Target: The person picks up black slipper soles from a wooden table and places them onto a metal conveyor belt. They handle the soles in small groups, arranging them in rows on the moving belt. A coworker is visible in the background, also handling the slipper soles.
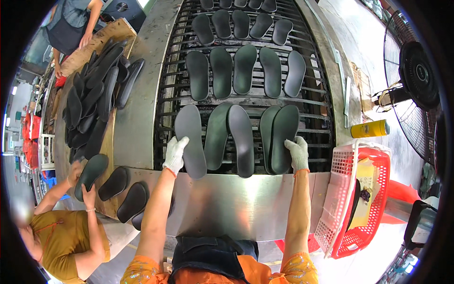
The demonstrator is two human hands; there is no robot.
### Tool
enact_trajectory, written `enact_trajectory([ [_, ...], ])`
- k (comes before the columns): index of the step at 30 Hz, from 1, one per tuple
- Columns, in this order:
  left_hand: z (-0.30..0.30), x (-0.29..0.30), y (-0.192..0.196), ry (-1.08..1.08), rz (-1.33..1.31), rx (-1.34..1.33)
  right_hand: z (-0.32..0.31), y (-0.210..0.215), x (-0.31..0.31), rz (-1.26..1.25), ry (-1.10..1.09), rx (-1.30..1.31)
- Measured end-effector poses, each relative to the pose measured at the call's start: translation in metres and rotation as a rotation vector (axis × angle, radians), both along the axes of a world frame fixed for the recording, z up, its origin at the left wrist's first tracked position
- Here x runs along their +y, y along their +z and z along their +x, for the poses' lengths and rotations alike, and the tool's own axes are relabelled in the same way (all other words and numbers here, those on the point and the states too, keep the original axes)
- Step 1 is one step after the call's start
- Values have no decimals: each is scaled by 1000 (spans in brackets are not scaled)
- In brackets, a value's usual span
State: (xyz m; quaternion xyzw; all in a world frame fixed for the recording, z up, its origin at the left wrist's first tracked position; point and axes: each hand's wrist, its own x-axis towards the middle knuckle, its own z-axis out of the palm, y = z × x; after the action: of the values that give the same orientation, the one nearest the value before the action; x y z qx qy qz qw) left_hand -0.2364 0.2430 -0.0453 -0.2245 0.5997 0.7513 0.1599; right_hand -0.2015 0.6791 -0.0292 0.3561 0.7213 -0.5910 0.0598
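Between the gloved hands, five dark insoles lie on the slatted conveyor (246,102); the left hand (175,154) grips the leftmost insole (190,139), the right hand (297,152) the rightmost insole (283,137). Farther rows look already laid, this nearest row seemingly almost finished.

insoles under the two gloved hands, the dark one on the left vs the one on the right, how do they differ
The dark grey insole under the left hand lies alone, tilted left at its top; the dark green insole under the right hand overlaps a second insole and leans right. The left hand rests at its insole's left edge, the right hand at its insole's right edge. Both insoles sit on the black bar conveyor.
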Motion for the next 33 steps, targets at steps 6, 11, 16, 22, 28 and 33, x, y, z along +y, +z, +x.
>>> enact_trajectory([
  [6, -16, -15, -3, -26, -210, 60, 5, -11, 48, 195, -38, 3],
  [11, -24, -17, -31, -45, -317, 77, 6, 2, 40, 717, 72, -150],
  [16, -27, -16, -38, -66, -427, 37, 10, 28, -86, 739, 300, 168],
  [22, -19, 7, -1, -82, -474, 139, 2, 17, -173, 807, 522, 9],
  [28, 10, -14, -18, 36, -433, 219, -16, 16, -188, 789, 356, -116],
  [33, 31, -19, -7, -17, -444, 153, -17, 14, -209, 1021, 377, 137],
])
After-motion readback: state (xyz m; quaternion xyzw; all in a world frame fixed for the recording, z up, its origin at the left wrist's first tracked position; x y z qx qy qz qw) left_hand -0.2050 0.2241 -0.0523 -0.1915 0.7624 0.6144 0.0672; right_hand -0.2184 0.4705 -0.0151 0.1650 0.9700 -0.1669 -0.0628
